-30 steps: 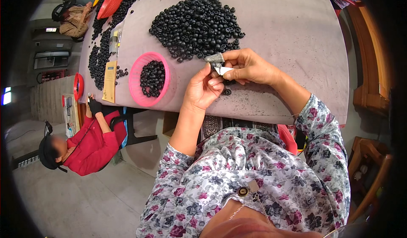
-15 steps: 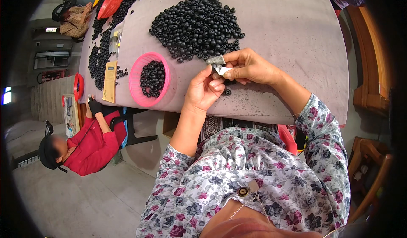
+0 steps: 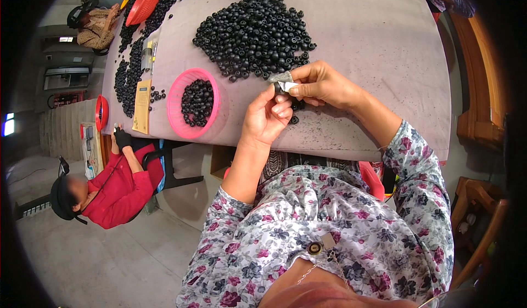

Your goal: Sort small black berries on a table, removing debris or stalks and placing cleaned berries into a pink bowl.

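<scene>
My left hand (image 3: 264, 116) is closed, its thumb and fingers pinching a black bead (image 3: 279, 89). Touching that bead, my right hand (image 3: 326, 87) grips a small folded white piece (image 3: 286, 86), paper-like, between thumb and forefinger. A grey wrap (image 3: 281, 77) covers the tip of the right forefinger. Just beyond both hands spreads a large heap of round black beads (image 3: 252, 34) with holes in them. To the left of my left hand stands a pink plastic basket (image 3: 172, 102), holding several more of these beads (image 3: 197, 100). A few beads lie partly hidden under my right hand.
A grey cloth covers the table (image 3: 373, 28), dusted with dark specks. Left are a tan packet (image 3: 141, 106), more beads (image 3: 129, 80) and a red basket (image 3: 144, 3). A person in red (image 3: 123, 182) sits at the left; another (image 3: 96, 28) is farther off.
My right fingers and the white piece have shifted slightly over the bead, which now shows more. An arm has come into sight at the far upper right.
</scene>
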Available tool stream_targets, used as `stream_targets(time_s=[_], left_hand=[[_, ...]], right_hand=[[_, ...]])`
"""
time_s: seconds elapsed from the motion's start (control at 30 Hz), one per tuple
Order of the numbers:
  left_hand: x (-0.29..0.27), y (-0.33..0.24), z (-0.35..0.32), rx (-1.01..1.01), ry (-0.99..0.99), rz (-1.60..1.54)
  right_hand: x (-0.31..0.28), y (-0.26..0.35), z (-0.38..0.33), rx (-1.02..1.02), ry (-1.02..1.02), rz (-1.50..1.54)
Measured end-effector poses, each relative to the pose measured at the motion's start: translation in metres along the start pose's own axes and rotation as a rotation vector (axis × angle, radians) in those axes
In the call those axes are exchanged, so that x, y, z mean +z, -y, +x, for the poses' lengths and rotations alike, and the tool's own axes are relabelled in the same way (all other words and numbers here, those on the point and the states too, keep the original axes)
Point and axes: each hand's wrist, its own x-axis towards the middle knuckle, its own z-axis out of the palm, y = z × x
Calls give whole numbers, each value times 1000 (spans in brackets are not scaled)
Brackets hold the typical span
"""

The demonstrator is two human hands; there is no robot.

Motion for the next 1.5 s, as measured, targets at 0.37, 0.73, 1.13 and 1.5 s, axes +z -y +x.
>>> stream_targets(time_s=[0.37, 0.73, 1.13, 1.5], left_hand=[[-3, 1, 1, 38, -33, -22], [-1, 2, 0, 22, -30, -13], [4, 1, -4, -16, -9, 65], [21, -101, -71, 799, -472, 1259]], right_hand=[[1, 4, -1, -5, 46, -80], [-1, 3, -1, 5, 84, -28], [0, 8, -3, 11, 77, -19], [-2, -2, 3, -77, -64, 3]])
